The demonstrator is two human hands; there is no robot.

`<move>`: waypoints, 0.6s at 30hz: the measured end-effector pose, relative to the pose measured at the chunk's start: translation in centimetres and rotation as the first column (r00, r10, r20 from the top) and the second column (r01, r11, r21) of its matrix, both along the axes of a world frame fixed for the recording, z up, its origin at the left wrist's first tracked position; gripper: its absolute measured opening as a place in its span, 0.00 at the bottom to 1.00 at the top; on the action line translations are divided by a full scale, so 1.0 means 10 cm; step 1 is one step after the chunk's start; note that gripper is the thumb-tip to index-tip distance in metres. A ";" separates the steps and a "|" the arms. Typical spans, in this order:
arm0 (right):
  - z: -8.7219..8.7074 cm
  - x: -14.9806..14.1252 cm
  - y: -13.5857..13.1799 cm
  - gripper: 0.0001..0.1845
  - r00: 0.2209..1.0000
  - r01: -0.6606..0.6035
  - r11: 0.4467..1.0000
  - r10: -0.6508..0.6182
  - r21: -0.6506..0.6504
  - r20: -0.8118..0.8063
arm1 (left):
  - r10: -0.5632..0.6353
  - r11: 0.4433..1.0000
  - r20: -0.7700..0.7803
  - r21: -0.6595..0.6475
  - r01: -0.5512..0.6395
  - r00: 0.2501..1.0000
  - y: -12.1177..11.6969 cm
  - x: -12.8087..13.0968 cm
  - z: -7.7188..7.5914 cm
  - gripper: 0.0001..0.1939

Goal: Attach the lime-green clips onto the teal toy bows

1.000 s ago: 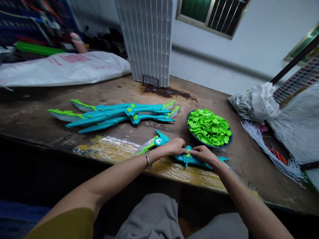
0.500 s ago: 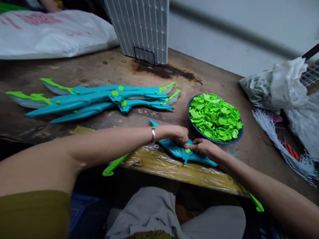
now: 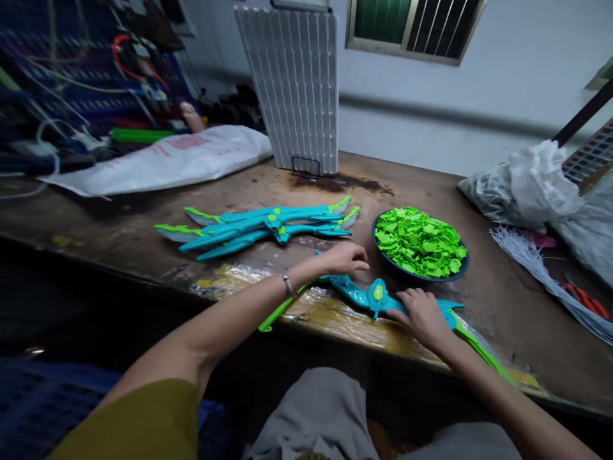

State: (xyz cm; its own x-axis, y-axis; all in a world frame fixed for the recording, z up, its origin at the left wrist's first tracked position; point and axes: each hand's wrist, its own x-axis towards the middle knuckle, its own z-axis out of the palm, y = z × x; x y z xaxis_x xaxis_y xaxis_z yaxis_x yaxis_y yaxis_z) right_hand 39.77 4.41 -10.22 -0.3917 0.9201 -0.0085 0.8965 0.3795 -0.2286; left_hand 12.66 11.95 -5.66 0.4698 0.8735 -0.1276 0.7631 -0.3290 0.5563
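1. Turquoise bow-shaped piece (image 3: 352,291): lies near the front edge of the desk (image 3: 129,236), lower centre to lower right of the frame, partly over yellow tape (image 3: 335,321). Light-green cap (image 3: 378,292) sits on its middle.
2. Right hand (image 3: 422,314): grasping the piece just right of the cap, fingers over the far side, thumb at the near side. The right end of the piece extends past this hand, with a green strip toward the lower right.
3. Left hand (image 3: 345,257): fingers loosely bent, over the far side of the piece's left part, upper left of the cap and apart from it. Cannot tell whether anything is between the fingertips.
4. Dark basin (image 3: 454,279) heaped with green parts (image 3: 416,239): right of centre, beyond the right hand, near it.
5. Stacked turquoise pieces (image 3: 244,223): left of centre, beyond the left forearm.
6. White ties (image 3: 522,259) and red-handled tool (image 3: 587,300): right side of the frame.
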 end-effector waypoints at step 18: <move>-0.53 0.95 -0.20 0.30 0.980 -0.178 0.761 0.080 0.624 0.182 | 0.411 0.851 0.118 0.306 -0.427 0.904 -0.98 -0.99 -0.93 0.30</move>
State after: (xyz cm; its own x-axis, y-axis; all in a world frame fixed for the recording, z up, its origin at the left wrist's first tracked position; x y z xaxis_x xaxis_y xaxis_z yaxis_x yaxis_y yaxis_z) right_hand 49.25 2.45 -15.49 -0.5468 0.6739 0.4969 0.8313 0.5076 0.2263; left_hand 2.76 2.10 -14.94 0.0486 0.9782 0.2020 0.8443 -0.1483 0.5150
